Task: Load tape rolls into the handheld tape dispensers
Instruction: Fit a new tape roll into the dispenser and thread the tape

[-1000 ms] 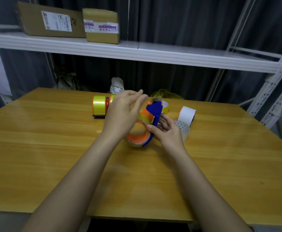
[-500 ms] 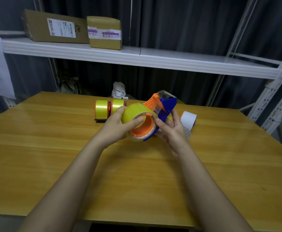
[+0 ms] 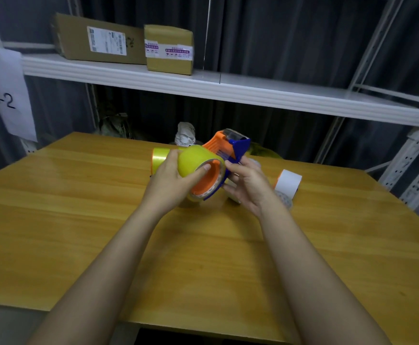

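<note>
my left hand (image 3: 171,180) still grips the yellow roll (image 3: 195,162), thumb now at its core; my right hand (image 3: 247,180) keeps holding the dispenser (image 3: 231,145), barely shifted.

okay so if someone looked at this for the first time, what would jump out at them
The bright yellow tape roll on a blue and orange dispenser, gripped by the left hand and right hand above the middle of the wooden table. Next, two cardboard boxes on the white shelf behind.
</note>
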`<act>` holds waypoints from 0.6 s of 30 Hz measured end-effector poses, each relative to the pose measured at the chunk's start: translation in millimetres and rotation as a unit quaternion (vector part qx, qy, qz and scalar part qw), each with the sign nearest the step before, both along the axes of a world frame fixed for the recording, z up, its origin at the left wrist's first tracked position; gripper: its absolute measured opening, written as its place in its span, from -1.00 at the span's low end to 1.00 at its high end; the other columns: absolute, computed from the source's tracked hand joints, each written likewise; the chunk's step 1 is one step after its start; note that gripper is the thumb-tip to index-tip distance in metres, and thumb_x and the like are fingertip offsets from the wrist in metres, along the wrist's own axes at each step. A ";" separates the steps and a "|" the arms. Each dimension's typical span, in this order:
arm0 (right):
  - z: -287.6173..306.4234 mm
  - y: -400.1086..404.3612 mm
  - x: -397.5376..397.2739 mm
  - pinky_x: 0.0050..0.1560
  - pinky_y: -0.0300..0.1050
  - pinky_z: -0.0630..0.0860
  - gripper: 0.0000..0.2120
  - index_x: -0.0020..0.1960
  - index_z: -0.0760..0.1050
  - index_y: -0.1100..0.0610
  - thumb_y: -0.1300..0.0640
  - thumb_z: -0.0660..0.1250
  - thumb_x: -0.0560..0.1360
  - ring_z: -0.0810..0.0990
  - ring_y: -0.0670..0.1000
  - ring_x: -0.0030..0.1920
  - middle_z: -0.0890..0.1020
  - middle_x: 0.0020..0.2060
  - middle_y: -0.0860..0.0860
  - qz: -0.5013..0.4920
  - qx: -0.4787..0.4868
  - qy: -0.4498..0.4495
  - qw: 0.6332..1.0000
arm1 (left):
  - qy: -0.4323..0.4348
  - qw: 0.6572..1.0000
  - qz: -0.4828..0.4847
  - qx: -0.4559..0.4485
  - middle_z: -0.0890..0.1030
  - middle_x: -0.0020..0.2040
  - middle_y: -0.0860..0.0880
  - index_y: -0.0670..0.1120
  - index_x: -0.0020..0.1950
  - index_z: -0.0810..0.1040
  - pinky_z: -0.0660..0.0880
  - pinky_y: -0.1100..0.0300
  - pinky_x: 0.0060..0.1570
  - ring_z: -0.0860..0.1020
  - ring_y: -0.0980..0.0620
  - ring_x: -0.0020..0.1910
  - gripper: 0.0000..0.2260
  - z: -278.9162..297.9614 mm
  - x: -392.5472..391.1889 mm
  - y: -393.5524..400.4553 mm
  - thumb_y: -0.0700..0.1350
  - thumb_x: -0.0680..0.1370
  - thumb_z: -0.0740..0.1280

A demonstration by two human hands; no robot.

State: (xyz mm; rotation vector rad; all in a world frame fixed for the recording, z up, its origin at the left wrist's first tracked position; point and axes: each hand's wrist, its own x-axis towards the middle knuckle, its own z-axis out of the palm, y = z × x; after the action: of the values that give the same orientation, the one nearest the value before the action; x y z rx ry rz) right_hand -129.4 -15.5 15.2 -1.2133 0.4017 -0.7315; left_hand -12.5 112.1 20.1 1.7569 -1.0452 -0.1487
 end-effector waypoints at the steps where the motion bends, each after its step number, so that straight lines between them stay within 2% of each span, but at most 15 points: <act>1: 2.2 0.4 8.4 -0.01 -0.08 0.56 -0.69 0.27 0.49 0.15 0.30 0.29 0.54 0.60 0.02 0.08 0.65 0.00 0.02 -0.004 -0.011 0.013 1.000 | -0.002 1.000 0.018 0.001 0.49 0.02 0.07 0.05 0.21 0.36 0.52 0.03 -0.01 0.51 0.04 -0.01 -0.55 2.5 2.8 3.3 0.24 0.44 0.35; 3: 5.5 3.1 27.3 0.05 -0.06 0.55 -0.70 0.27 0.49 0.13 0.27 0.31 0.55 0.60 0.02 0.11 0.65 0.01 0.00 -0.029 -0.056 0.046 0.997 | -0.013 0.998 0.065 0.004 0.45 0.00 0.07 0.08 0.13 0.33 0.48 0.06 -0.02 0.47 0.04 -0.02 -0.61 7.1 11.2 11.1 0.23 0.45 0.35; 5: 7.1 7.0 45.2 0.07 -0.08 0.53 -0.63 0.35 0.42 0.13 0.23 0.33 0.55 0.60 0.01 0.10 0.62 0.03 -0.03 -0.077 -0.113 0.094 0.986 | -0.023 0.993 0.118 0.009 0.45 -0.01 0.05 0.07 0.11 0.34 0.47 0.04 -0.02 0.48 -0.03 0.00 -0.60 10.4 22.6 18.6 0.25 0.44 0.34; 8: 5.7 10.4 67.4 -0.03 -0.25 0.52 -0.56 0.40 0.38 0.14 0.19 0.35 0.55 0.57 -0.04 0.02 0.57 0.11 0.01 -0.128 -0.228 0.160 0.952 | -0.046 0.979 0.198 0.024 0.52 0.04 -0.03 -0.03 0.15 0.40 0.39 0.08 -0.10 0.50 -0.14 0.07 -0.53 14.2 44.0 28.9 0.27 0.43 0.34; 12: -1.4 14.4 89.8 0.18 -0.06 0.48 -0.66 0.32 0.48 0.08 0.12 0.34 0.55 0.53 0.01 0.17 0.58 0.21 0.01 -0.103 -0.381 0.261 0.881 | -0.071 0.961 0.263 0.051 0.53 0.12 -0.14 -0.14 0.17 0.40 0.33 0.07 -0.13 0.49 -0.20 0.11 -0.46 15.4 77.3 36.6 0.25 0.44 0.35; 15: -5.5 19.4 103.5 0.13 -0.06 0.47 -0.69 0.30 0.50 0.05 0.12 0.31 0.56 0.52 0.04 0.20 0.58 0.23 0.01 -0.087 -0.434 0.311 0.841 | -0.081 0.951 0.287 0.079 0.52 0.12 -0.17 -0.20 0.19 0.38 0.33 0.06 -0.15 0.49 -0.21 0.11 -0.40 12.6 103.1 37.0 0.28 0.44 0.33; 18: -7.0 21.3 113.3 0.01 -0.07 0.47 -0.71 0.28 0.51 0.04 0.12 0.29 0.57 0.55 0.05 0.12 0.59 0.19 0.02 -0.083 -0.461 0.337 0.816 | -0.068 0.945 0.300 0.111 0.51 0.15 -0.19 -0.24 0.20 0.36 0.33 0.07 -0.18 0.50 -0.23 0.13 -0.32 11.0 125.5 30.5 0.31 0.41 0.34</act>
State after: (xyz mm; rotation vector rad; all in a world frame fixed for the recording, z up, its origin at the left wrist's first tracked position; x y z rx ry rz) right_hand -16.1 5.8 8.2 -2.4128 0.7885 -0.6279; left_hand 113.0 142.6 31.2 2.2394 -0.5569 0.2497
